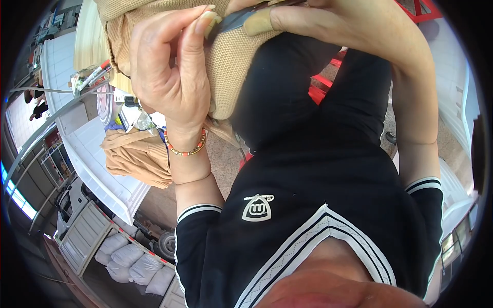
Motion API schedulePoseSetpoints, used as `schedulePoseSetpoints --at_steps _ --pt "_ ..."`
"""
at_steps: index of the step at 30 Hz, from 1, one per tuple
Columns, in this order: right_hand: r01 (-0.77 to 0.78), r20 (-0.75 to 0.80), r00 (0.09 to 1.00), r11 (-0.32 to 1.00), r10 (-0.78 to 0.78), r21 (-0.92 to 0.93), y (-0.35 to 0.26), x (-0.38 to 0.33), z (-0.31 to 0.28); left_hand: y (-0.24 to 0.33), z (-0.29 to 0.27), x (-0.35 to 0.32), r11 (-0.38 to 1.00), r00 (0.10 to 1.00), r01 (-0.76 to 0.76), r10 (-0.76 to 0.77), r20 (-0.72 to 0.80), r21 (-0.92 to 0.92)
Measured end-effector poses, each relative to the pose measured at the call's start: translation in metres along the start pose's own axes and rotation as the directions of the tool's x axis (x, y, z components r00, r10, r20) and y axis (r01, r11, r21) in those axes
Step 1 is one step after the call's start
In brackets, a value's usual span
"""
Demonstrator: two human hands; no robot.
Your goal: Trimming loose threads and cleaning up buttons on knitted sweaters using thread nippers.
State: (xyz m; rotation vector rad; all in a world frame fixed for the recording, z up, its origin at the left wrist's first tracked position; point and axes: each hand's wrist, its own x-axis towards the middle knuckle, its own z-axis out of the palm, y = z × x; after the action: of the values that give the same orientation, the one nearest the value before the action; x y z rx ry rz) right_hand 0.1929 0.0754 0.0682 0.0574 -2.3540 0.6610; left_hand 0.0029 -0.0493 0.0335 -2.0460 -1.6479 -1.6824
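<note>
A tan knitted garment point(232, 64) lies over my lap and rises to the top edge of the view. My left hand point(172, 64) is closed in a pinch above it, thumb against forefinger. Whatever sits between those fingertips is too small to make out. My right hand point(303, 20), wearing a beige cover on the thumb point(258, 23), grips a dark, narrow, blade-like tool point(232, 21). The tool is blurred, and its tip points toward my left fingertips. Part of the right hand is cut off by the top edge.
To the left, another tan knit piece point(136, 156) hangs on a white tray-like surface point(105, 174). Near it are a red-tipped pen point(97, 73) and small plastic packets point(144, 122). A truck bed holds white sacks point(126, 255) at lower left. Red framing point(418, 10) shows upper right.
</note>
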Motion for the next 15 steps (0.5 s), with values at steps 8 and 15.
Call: schedulePoseSetpoints --at_steps 8,15 --pt "-0.302 0.203 0.945 0.924 0.258 0.233 -0.003 0.018 -0.006 0.001 -0.005 0.01 0.988 0.99 -0.127 0.12 0.079 0.091" --pt "-0.362 0.147 0.932 0.818 0.332 0.447 -0.011 0.001 0.001 0.017 0.002 -0.003 0.911 0.965 0.157 -0.223 -0.135 -0.381"
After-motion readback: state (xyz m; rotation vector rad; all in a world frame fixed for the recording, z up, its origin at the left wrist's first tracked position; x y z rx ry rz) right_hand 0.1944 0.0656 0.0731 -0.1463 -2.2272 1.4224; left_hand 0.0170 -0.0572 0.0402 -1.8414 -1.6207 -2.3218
